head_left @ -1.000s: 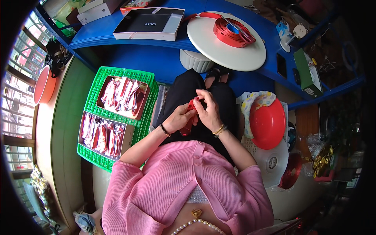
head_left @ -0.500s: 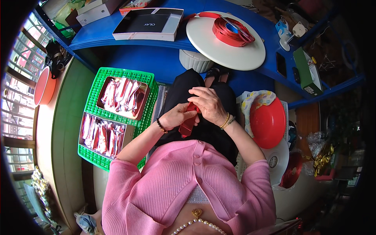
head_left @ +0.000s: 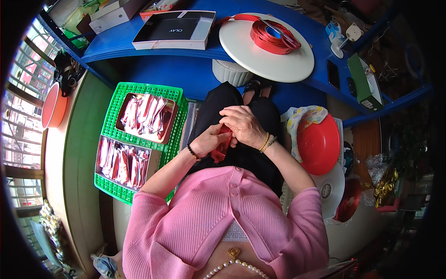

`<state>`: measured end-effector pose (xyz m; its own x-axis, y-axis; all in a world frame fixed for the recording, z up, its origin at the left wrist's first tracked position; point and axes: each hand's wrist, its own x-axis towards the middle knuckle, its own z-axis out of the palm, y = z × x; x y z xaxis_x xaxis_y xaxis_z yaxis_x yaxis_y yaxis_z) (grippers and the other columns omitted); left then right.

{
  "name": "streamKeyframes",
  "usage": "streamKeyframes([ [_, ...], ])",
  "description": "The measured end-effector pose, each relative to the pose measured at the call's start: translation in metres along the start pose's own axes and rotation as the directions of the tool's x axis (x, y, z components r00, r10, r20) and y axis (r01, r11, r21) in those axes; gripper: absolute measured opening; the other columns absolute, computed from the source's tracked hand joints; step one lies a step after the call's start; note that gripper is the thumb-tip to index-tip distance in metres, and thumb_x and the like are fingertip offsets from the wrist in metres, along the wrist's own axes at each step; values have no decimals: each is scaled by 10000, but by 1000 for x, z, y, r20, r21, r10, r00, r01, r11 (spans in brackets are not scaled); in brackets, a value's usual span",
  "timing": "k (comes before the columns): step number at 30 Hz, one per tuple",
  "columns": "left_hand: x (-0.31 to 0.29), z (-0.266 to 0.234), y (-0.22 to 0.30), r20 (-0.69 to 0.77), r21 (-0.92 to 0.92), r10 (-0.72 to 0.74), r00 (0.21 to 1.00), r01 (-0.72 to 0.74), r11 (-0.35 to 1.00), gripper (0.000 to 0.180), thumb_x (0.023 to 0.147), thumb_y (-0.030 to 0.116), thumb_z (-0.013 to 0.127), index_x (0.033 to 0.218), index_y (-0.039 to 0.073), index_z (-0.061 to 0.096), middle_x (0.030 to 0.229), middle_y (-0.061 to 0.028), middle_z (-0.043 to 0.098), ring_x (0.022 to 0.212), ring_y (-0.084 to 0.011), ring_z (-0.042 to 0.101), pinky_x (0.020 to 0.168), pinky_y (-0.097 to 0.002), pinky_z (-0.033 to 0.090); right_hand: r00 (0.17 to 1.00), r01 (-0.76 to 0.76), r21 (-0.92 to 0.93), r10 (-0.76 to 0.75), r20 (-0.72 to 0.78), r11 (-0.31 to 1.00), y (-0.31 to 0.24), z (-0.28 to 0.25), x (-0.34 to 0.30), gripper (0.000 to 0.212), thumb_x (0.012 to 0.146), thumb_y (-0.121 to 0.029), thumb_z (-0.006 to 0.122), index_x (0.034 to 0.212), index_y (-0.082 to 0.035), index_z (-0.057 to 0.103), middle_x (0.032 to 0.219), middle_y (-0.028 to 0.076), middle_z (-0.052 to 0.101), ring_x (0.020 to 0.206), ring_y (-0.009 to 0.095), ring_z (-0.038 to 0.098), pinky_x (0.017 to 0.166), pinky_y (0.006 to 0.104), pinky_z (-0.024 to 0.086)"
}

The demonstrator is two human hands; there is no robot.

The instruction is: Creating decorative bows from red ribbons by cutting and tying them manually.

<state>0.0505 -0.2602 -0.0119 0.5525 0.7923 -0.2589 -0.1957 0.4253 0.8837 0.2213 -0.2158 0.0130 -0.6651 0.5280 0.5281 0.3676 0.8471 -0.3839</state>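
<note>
Above my lap, both hands meet around a short, shiny red ribbon strip (head_left: 220, 152). My left hand (head_left: 207, 140) is closed on it, thumb pressed along its side, and the lower end hangs out below. Over the upper end curls my right hand (head_left: 245, 126), its fingers bent together against the strip; its fingertips and that end of the strip are partly hidden. A flat roll of red ribbon (head_left: 268, 43) with a blue core lies on a round white board (head_left: 290, 65) beyond my knees.
At left, a green plastic basket (head_left: 179, 100) carries two boxes of small wrapped red-and-silver packets (head_left: 147, 114). An open black-and-white box (head_left: 172, 32) rests on the blue table (head_left: 109, 49). To the right are a red basin (head_left: 320, 146) and a white disc-shaped reel (head_left: 327, 190).
My right hand has come down and its raised fingers have folded over the upper end of the red ribbon strip. The left hand keeps its hold, almost in the same place.
</note>
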Motion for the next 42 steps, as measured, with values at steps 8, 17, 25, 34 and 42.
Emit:
streamKeyframes([
  [8,-2,-5,7,-43,-83,41,998,-44,996,165,934,132,458,1042,30,529,824,-68,616,716,-157,625,660,-251,498,884,-397,364,457,-93,842,-17,6,-16,341,851,-236,601,1090,2,552,1008,153,609,959,261,587,816,343,455],
  [17,2,1,-3,-65,41,122,990,-119,992,175,933,143,467,1050,33,537,853,-62,630,749,-137,620,675,-241,496,688,-510,815,699,194,276,-18,18,-22,178,865,-129,587,976,6,621,690,25,578,568,73,536,493,219,424],
  [25,-4,7,4,-80,-39,-11,997,8,999,163,936,140,457,1002,17,541,815,-46,614,718,-127,603,678,-251,489,964,-175,-190,129,-231,966,-28,1,0,332,729,-54,626,1058,-79,594,1196,102,517,1162,265,458,939,388,365],
  [34,-6,7,6,-17,-11,2,1000,-3,1000,178,931,132,457,996,-10,541,856,-90,631,773,-155,624,724,-265,500,998,-38,-162,28,-64,986,-16,-6,-2,260,703,-51,600,955,-102,636,1174,74,525,1162,252,462,927,378,375],
  [42,-1,1,-4,-28,1,-46,999,46,999,164,928,127,459,979,-3,545,825,-78,621,721,-153,622,679,-261,505,1000,-2,-171,-1,-16,985,-13,-1,-5,282,700,-88,607,981,-97,624,1193,96,507,1164,262,448,925,397,376],
])
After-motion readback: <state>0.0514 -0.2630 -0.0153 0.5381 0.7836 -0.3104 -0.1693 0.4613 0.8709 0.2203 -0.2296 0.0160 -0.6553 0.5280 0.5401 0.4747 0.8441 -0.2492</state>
